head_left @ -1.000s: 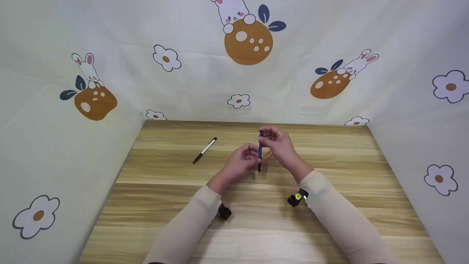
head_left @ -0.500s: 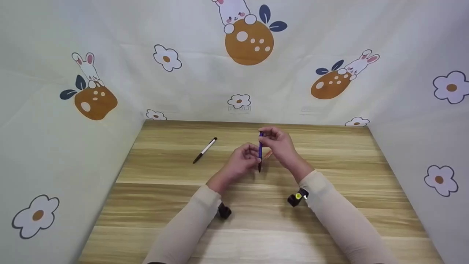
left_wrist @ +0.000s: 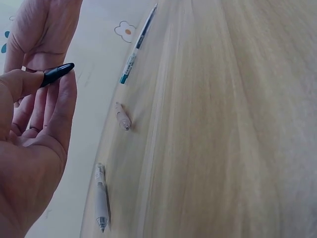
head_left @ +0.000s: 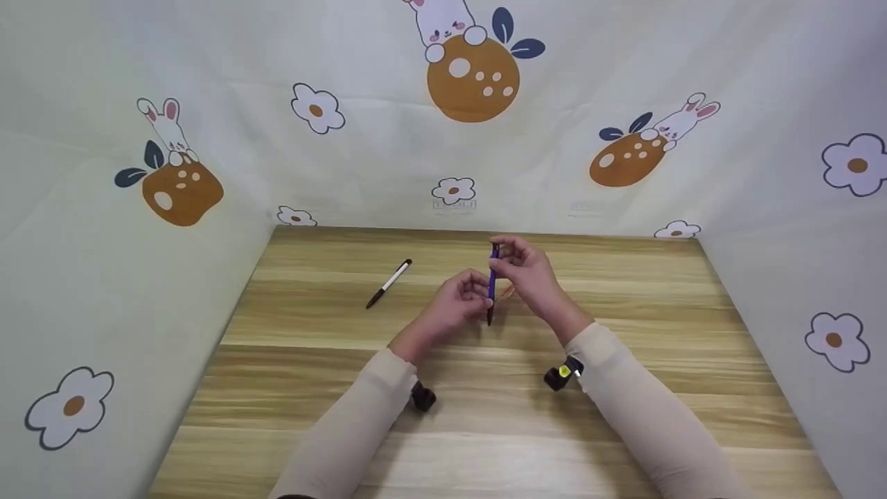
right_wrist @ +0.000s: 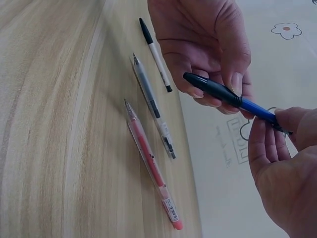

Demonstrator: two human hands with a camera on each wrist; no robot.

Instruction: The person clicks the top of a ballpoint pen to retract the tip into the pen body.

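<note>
Left hand (head_left: 454,308): thumb and fingers are pinching the blue pen (head_left: 492,281) at its dark grip, just short of the tip. I'm reading this as the steadying hold. Right hand (head_left: 528,274): thumb and fingers are gripping the same pen at its clip end; whether a fingertip is pressing the very end, I cannot tell.

The two holds, being at opposite ends, are probably stopping the barrel from twisting. The pen is being held off the worktop (head_left: 485,430), its dark tip pointing toward the person's side.

Further out, on the right wrist feed, I'm seeing a red pen (right_wrist: 148,156), a clear pen (right_wrist: 148,91) and a white pen (right_wrist: 157,62) with black ends. They are lying apart, writing ends facing the same way; the gaps are likely leaving each easy to lift without nudging a neighbour.

On the left wrist feed, a teal-ended pen (left_wrist: 130,63) is lying apart too.

Outermost, a flower-printed sheet (head_left: 374,159) is standing behind the worktop, presumably screening the background.
</note>
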